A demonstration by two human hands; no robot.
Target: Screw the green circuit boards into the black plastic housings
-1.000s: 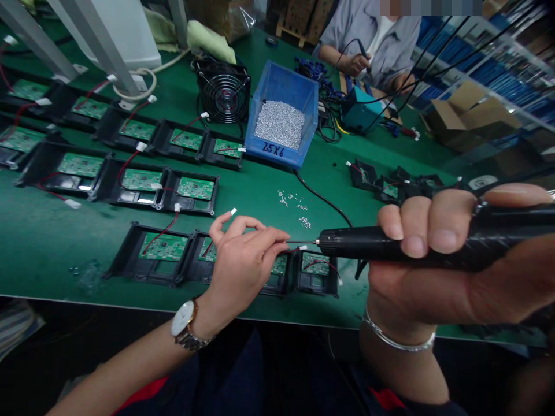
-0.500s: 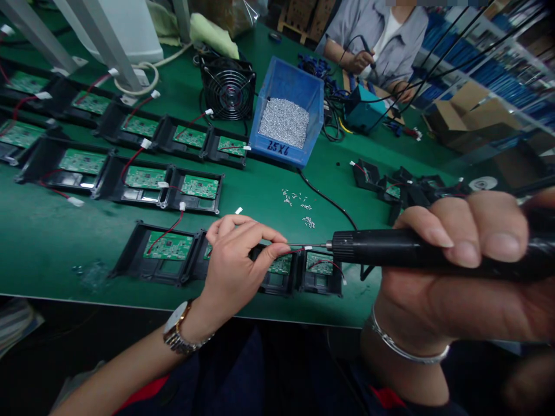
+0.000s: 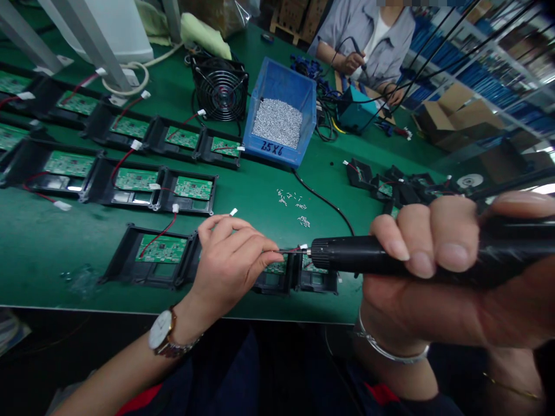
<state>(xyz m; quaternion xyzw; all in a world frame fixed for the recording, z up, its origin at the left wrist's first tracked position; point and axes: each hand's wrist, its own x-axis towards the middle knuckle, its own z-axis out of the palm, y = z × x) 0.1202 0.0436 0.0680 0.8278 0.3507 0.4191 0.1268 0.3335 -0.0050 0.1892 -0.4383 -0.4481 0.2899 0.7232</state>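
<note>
My right hand (image 3: 442, 271) is wrapped round a black electric screwdriver (image 3: 347, 262) held level, its bit pointing left. My left hand (image 3: 229, 260) is pinched at the bit's tip; whatever it holds is too small to make out. Both hands hover over a row of black plastic housings with green circuit boards (image 3: 162, 249) near the front edge of the green table (image 3: 43, 254). A few loose screws (image 3: 291, 201) lie just beyond the hands.
A blue bin of screws (image 3: 280, 115) marked 25X6 stands behind, with a black fan (image 3: 220, 88) to its left. More housings (image 3: 134, 182) fill the left side, others (image 3: 390, 188) sit at right. A person in grey (image 3: 368, 40) works across the table.
The screwdriver has moved left, closing the gap to my left fingertips, which now pinch at the bit's tip. The view shifted slightly.
</note>
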